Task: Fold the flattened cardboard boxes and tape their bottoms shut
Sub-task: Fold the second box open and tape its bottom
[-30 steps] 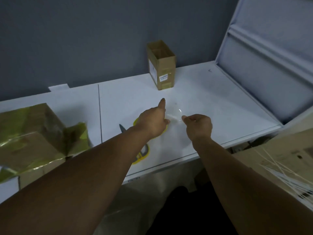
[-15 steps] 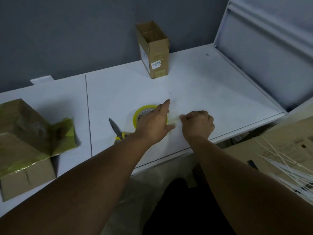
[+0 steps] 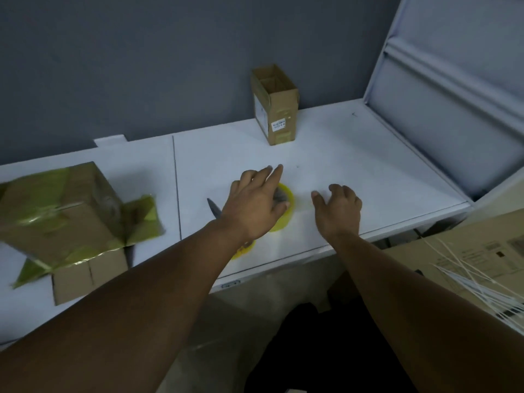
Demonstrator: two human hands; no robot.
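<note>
A small folded cardboard box (image 3: 276, 109) stands upright with its top open at the back of the white table (image 3: 368, 165). On the left lies a larger cardboard box (image 3: 62, 219), wrapped in yellow-green tape. A yellow tape roll (image 3: 286, 219) lies flat near the front edge. My left hand (image 3: 252, 205) hovers over the roll with its fingers stretched forward, covering most of it. Just right of the roll, my right hand (image 3: 338, 211) rests on the table with relaxed fingers and holds nothing that I can see.
Scissors (image 3: 213, 207) with yellow handles lie under my left wrist, the blade pointing away. A white hinged panel (image 3: 453, 95) rises along the table's right side. Below it at the right is a big carton (image 3: 467, 251) with several white strips on top.
The strip of clear tape that both hands pinched between them a second ago is no longer visible. Both hands have opened, and the left has moved over the roll.
</note>
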